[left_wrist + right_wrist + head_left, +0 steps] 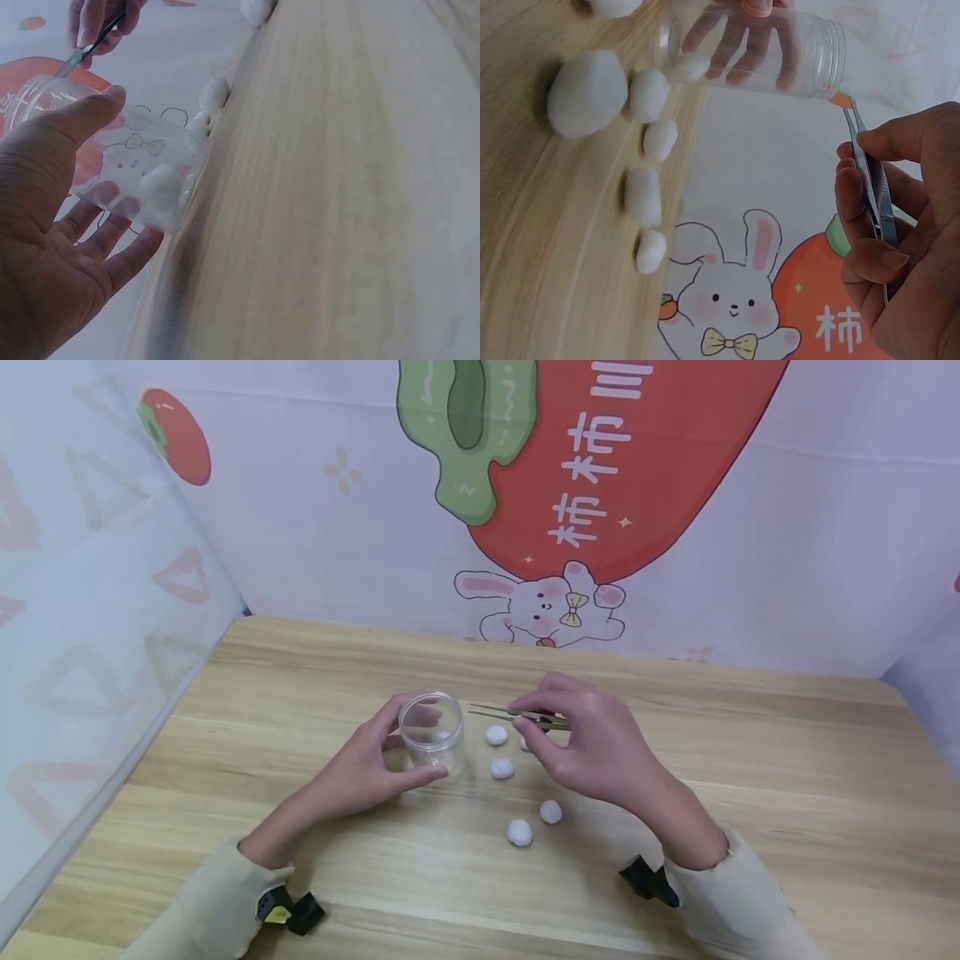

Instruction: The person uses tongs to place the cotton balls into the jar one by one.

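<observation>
A clear plastic jar stands upright on the table, its mouth uncovered. My left hand holds it from the left, thumb on the near side and fingers behind. Through the jar wall in the left wrist view, a white cotton ball shows near the bottom. My right hand pinches metal tweezers, their tips at the height of the jar's rim and just right of it. Nothing shows between the slightly parted tips. Right of the jar lie several cotton balls, one partly hidden by my right hand.
Nearest the table's front among the loose pieces are two cotton balls, one a little left of the other. The wooden table ends at a back wall covered by a printed cloth. Another cloth hangs along the left edge.
</observation>
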{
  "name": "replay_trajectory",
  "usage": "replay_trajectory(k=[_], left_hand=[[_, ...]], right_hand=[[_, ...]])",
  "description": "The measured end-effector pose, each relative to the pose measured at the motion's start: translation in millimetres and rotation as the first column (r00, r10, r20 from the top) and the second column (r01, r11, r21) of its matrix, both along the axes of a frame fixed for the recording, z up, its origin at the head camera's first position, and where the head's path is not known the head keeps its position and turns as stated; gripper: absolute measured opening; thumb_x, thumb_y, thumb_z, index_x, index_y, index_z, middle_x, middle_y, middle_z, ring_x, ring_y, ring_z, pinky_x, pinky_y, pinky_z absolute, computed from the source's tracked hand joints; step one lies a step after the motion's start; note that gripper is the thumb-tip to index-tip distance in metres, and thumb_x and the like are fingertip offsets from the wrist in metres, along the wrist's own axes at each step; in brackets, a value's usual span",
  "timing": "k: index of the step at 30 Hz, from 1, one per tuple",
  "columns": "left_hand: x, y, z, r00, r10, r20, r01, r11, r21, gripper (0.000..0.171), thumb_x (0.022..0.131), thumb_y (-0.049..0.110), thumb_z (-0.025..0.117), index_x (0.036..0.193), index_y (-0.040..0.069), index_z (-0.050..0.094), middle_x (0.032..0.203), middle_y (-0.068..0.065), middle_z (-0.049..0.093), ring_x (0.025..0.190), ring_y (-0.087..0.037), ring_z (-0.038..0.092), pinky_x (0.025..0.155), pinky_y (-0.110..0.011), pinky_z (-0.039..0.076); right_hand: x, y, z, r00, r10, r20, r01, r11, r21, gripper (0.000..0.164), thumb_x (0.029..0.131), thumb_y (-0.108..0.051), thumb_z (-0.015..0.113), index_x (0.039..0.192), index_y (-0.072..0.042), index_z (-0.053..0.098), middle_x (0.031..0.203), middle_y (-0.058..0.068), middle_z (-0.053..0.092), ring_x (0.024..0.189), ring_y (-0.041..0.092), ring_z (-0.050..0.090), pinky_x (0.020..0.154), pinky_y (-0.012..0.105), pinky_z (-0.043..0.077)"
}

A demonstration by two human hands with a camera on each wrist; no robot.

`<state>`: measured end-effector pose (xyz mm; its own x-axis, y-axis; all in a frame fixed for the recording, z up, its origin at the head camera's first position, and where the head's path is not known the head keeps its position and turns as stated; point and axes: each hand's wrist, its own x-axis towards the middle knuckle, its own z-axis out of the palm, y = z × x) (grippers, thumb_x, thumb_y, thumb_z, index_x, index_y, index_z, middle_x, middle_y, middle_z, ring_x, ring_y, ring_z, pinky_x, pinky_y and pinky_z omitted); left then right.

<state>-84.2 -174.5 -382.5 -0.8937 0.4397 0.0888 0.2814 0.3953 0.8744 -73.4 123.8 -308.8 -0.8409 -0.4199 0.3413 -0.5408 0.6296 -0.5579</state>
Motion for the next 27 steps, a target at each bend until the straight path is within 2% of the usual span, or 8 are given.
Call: replay_trajectory(k=[7,17,21,27], left_hand=[[-0.2,-1,0.0,1.000,-0.006,0.001,0.006,1.000,0.020,0.083,0.084,0.023,0.092,0.152,0.033,0.045,0.144,-0.005,0.064,0.139,-0.024,0.060,0.113,-0.052,0.057],[-0.7,-1,-3.0,1.000,0.000,0.002,0.000,1.000,0.012,0.083,0.084,0.023,0.092,0.152,0.031,0.046,0.144,-0.005,0.065,0.138,-0.024,0.061,0.112,-0.050,0.058],[-1.3,0,-4.6,1.000,-0.006,0.002,0.006,1.000,0.019,0.083,0.084,0.023,0.092,0.152,0.031,0.046,0.143,-0.005,0.064,0.137,-0.024,0.061,0.112,-0.048,0.058],[-1.7,1,-4.1,1.000,0.006,0.001,-0.006,0.999,0.037,0.083,0.083,0.022,0.093,0.151,0.036,0.047,0.142,0.000,0.065,0.136,-0.017,0.062,0.112,-0.041,0.058]], right_hand=[[6.2,17,-14.0,1.000,-0.016,0.018,0.016,1.000,-0.003,0.016,0.093,-0.007,0.078,0.107,-0.015,0.082,0.089,-0.007,0.069,0.080,0.004,0.062,0.069,0.024,0.057],[27.8,46,-28.0,0.995,-0.087,0.043,0.084,0.994,0.067,0.017,0.091,-0.009,0.081,0.106,-0.016,0.082,0.086,-0.013,0.065,0.077,-0.001,0.058,0.065,0.022,0.055],[36.4,57,-34.6,0.994,-0.107,0.020,0.106,0.992,0.068,0.020,0.089,-0.006,0.082,0.104,-0.020,0.082,0.084,-0.016,0.063,0.076,-0.003,0.056,0.064,0.019,0.051],[47.6,70,-40.3,0.994,-0.109,0.004,0.108,0.993,0.056,0.027,0.086,-0.003,0.083,0.100,-0.025,0.081,0.082,-0.020,0.060,0.075,-0.005,0.054,0.063,0.016,0.047]])
